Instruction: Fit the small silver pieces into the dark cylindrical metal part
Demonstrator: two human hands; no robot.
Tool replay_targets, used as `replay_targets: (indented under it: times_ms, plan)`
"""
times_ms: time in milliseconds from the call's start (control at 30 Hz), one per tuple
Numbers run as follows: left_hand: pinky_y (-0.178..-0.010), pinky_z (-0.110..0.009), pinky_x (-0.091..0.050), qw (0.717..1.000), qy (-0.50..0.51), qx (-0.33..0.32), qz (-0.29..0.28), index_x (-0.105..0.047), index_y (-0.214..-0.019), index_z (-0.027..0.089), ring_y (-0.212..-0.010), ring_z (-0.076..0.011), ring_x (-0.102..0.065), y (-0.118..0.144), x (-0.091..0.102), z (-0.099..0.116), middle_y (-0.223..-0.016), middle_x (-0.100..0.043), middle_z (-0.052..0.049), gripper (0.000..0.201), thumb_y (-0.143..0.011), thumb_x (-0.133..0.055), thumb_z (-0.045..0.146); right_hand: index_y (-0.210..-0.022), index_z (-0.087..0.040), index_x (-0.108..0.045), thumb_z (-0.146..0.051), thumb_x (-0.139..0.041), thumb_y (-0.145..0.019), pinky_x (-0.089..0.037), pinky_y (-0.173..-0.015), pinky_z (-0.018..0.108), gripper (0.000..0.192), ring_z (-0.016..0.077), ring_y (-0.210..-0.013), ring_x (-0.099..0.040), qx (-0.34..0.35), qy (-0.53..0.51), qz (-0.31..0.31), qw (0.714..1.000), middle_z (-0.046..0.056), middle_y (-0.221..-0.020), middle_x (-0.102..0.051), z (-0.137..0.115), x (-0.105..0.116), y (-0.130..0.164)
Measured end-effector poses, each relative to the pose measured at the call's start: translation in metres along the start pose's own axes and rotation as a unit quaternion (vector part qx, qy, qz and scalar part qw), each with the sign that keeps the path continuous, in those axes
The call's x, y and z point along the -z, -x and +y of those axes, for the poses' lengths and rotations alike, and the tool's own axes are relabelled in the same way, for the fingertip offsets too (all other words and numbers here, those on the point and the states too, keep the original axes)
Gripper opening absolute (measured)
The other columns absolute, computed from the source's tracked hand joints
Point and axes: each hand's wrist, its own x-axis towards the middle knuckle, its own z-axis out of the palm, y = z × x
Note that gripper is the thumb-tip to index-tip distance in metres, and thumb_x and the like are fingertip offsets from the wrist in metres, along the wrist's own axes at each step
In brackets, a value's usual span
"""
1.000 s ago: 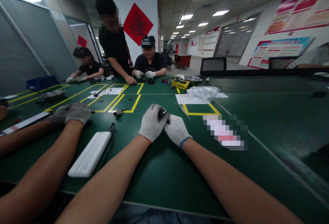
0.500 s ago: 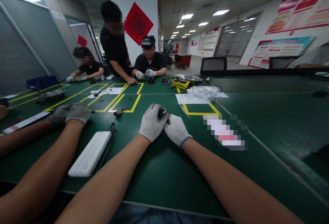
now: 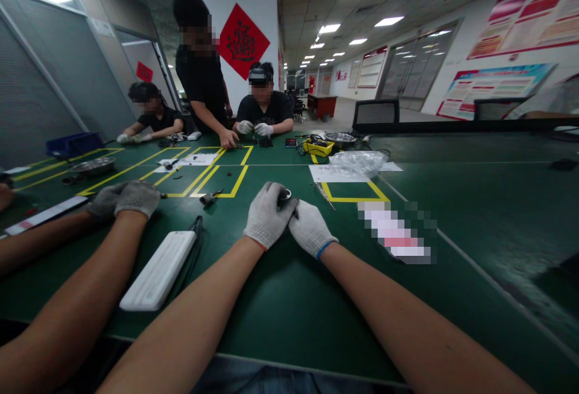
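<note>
My left hand (image 3: pixel 266 216) and my right hand (image 3: pixel 311 228), both in white knit gloves, are pressed together on the green table (image 3: pixel 280 303). Between them they hold a small black round part (image 3: pixel 284 196) with a shiny rim, mostly hidden by my fingers. To the left, a neighbour's gloved hands (image 3: pixel 129 198) rest on the table, their bare forearms running along my left side.
A white flat case (image 3: pixel 156 270) with a black tool beside it lies left of my arms. A small tool (image 3: pixel 208 198) sits by yellow tape squares (image 3: pixel 350 200). A plastic bag (image 3: pixel 355 163) and metal bowl (image 3: pixel 93 166) lie farther off. Three people work at the far end.
My hands have stayed in place on the part. The standing person at the far end has shifted slightly and moved a hand on the table.
</note>
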Motion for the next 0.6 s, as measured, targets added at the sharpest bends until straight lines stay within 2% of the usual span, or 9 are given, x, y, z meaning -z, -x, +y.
replay_targets:
  times_ms: [333, 500, 600]
  plan:
    - [-0.076, -0.031, -0.051, 1.000, -0.006, 0.013, -0.002, -0.057, -0.090, 0.022, -0.085, -0.0192, -0.063, 0.0000, -0.0003, 0.0013, -0.092, -0.063, -0.002, 0.015, -0.085, -0.070, 0.025, -0.090, -0.016, -0.071, -0.013, -0.057, -0.084, -0.045, -0.074, 0.026, 0.015, 0.0213, -0.086, -0.067, -0.005, 0.004, 0.019, 1.000, 0.011, -0.095, -0.075, 0.0025, -0.0023, -0.0002]
    - [-0.079, -0.032, -0.053, 1.000, 0.004, 0.023, 0.011, -0.057, -0.098, 0.022, -0.087, -0.0191, -0.064, 0.0011, -0.0023, -0.0008, -0.094, -0.065, -0.002, 0.020, -0.085, -0.071, 0.027, -0.096, -0.019, -0.072, -0.012, -0.059, -0.082, -0.048, -0.079, 0.027, 0.021, 0.0224, -0.092, -0.067, -0.011, -0.022, 0.048, 0.999, 0.009, -0.098, -0.075, 0.0007, -0.0008, 0.0008]
    - [-0.079, -0.032, -0.053, 1.000, 0.003, 0.007, 0.007, -0.058, -0.097, 0.022, -0.088, -0.0193, -0.065, 0.0007, -0.0021, -0.0010, -0.095, -0.065, -0.003, 0.017, -0.086, -0.070, 0.027, -0.097, -0.020, -0.072, -0.011, -0.059, -0.082, -0.049, -0.083, 0.028, 0.022, 0.0230, -0.095, -0.068, -0.014, -0.024, 0.059, 0.998, 0.009, -0.099, -0.075, 0.0005, 0.0002, 0.0009]
